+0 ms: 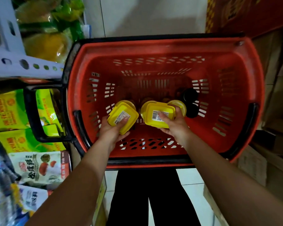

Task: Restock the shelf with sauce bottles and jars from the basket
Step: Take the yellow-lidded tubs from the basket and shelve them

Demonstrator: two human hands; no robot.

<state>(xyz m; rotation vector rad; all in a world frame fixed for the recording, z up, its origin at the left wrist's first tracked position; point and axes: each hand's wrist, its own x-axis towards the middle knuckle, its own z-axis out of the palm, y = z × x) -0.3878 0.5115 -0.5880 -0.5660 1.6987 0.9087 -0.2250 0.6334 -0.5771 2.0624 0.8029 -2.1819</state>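
A red plastic basket [242, 88] with black handles stands in front of me. Both my hands reach into it. My left hand [112, 129] grips a jar by its square yellow lid [119, 115], which carries a white label. My right hand [173, 123] grips a second yellow-lidded jar [155, 111] with a barcode sticker. More yellow-lidded jars [178, 104] stand on the basket floor behind them. Two dark-capped bottles [190, 95] stand at the right of that row. The jars' bodies are hidden under their lids.
A white metal shelf rail [23, 66] runs at the left, with green and yellow food bags [6, 110] and white snack packets [39, 167] below it. Cardboard boxes [271, 160] are stacked on the right. My dark trousers [147, 193] stand on a white tiled floor.
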